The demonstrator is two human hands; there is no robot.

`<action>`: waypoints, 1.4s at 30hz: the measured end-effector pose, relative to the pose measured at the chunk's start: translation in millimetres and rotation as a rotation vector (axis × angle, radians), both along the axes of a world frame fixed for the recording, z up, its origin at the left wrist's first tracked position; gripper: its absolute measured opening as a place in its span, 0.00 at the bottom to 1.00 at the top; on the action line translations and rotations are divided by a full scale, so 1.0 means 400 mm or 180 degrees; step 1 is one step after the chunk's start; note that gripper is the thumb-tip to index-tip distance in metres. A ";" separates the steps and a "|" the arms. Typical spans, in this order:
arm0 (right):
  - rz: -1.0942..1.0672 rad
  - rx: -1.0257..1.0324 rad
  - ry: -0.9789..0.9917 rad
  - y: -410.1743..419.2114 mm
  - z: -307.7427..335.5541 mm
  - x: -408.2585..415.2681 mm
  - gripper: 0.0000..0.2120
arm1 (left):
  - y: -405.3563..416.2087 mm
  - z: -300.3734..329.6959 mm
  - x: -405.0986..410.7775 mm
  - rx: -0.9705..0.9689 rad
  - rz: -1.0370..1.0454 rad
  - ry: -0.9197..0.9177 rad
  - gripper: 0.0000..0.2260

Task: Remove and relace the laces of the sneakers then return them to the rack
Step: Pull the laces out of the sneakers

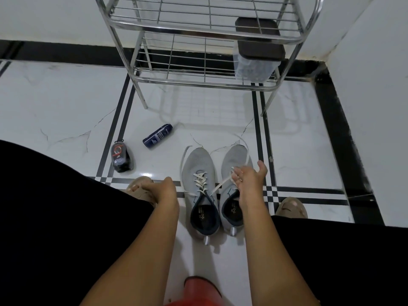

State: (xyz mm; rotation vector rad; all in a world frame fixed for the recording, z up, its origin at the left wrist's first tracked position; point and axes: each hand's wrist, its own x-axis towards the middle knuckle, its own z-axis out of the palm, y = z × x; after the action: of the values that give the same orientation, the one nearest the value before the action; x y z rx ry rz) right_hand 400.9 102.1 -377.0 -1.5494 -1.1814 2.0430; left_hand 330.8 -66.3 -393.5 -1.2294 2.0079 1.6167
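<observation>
Two grey sneakers stand side by side on the white tiled floor, toes toward the rack. The left sneaker (199,171) has a white lace (200,181) criss-crossed through its eyelets. Over the right sneaker (234,160), my right hand (249,180) pinches a white lace end (220,184) that stretches back to the left sneaker's top eyelets. My left hand (162,187) hangs curled to the left of the shoes, close to my foot; whether it holds a lace end cannot be made out. The metal rack (205,82) stands behind the shoes.
A dark blue spray can (157,136) lies on the floor left of the shoes, and a black polish bottle (121,157) lies further left. A clear box with a dark lid (257,54) sits on the rack's lower shelf. A red stool edge (202,288) shows below.
</observation>
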 end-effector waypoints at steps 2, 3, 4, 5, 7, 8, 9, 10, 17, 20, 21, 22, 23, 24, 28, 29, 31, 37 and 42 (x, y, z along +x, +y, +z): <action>0.1101 0.1183 -0.1204 -0.029 -0.021 0.016 0.29 | 0.002 -0.023 0.033 -0.0902 -0.1192 0.0174 0.18; 0.1632 0.1563 -0.1460 -0.052 -0.035 0.028 0.24 | 0.005 -0.026 0.055 -0.1148 -0.1840 0.0199 0.12; 0.2088 0.1687 -0.1507 -0.075 -0.049 0.040 0.17 | 0.006 -0.036 0.073 -0.1247 -0.2439 0.0127 0.10; 0.2469 0.1688 -0.1471 -0.098 -0.062 0.053 0.11 | 0.009 -0.046 0.090 -0.1263 -0.2913 0.0055 0.11; 0.3040 0.1725 -0.1492 -0.128 -0.086 0.075 0.05 | 0.012 -0.060 0.115 -0.1256 -0.3370 0.0041 0.14; 0.3219 0.1836 -0.1565 -0.135 -0.096 0.080 0.03 | 0.012 -0.063 0.122 -0.1285 -0.3366 0.0110 0.15; 0.3329 0.1984 -0.1619 -0.136 -0.104 0.081 0.03 | 0.010 -0.067 0.125 -0.1315 -0.3323 0.0212 0.16; 0.3403 0.2115 -0.1636 -0.137 -0.111 0.081 0.04 | 0.009 -0.067 0.124 -0.1319 -0.3303 0.0333 0.15; 0.2404 0.1903 -0.2103 -0.150 -0.125 0.099 0.09 | -0.024 -0.063 0.102 -0.1096 -0.2394 -0.0027 0.07; 0.2543 0.1708 -0.1932 -0.143 -0.132 0.096 0.08 | -0.023 -0.053 0.120 -0.1729 -0.3427 0.0485 0.06; 0.2599 0.1639 -0.1815 -0.142 -0.135 0.093 0.08 | -0.017 -0.053 0.126 -0.2033 -0.3704 0.0886 0.10; 0.2645 0.1553 -0.1697 -0.140 -0.139 0.090 0.07 | -0.008 -0.054 0.128 -0.2289 -0.3903 0.1314 0.13; 0.2653 0.1465 -0.1605 -0.139 -0.143 0.088 0.07 | 0.002 -0.058 0.127 -0.2456 -0.4089 0.1654 0.15; 0.2643 0.1420 -0.1543 -0.137 -0.148 0.088 0.06 | 0.011 -0.057 0.124 -0.2537 -0.4313 0.1807 0.15; 0.2755 0.1448 -0.1514 -0.135 -0.147 0.093 0.06 | 0.024 -0.078 0.120 -0.2784 -0.4818 0.1784 0.09; 0.2764 0.1439 -0.1511 -0.137 -0.148 0.093 0.06 | 0.028 -0.090 0.115 -0.2717 -0.4749 0.1752 0.09; 0.2657 0.1405 -0.1497 -0.137 -0.154 0.097 0.06 | 0.036 -0.083 0.107 -0.1925 -0.3933 0.1357 0.07; 0.2376 0.1180 -0.1442 -0.138 -0.169 0.099 0.08 | -0.014 -0.030 0.037 0.0895 -0.0969 -0.0266 0.16; 0.2422 0.1170 -0.1401 -0.137 -0.175 0.095 0.06 | 0.027 -0.042 0.057 -0.1924 -0.4485 0.0677 0.19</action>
State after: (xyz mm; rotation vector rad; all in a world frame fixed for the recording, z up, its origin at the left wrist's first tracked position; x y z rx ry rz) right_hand 438.8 47.3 -446.9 -1.5366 -2.4586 1.7116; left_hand 353.7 -55.3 -410.1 0.4113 2.5140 0.4331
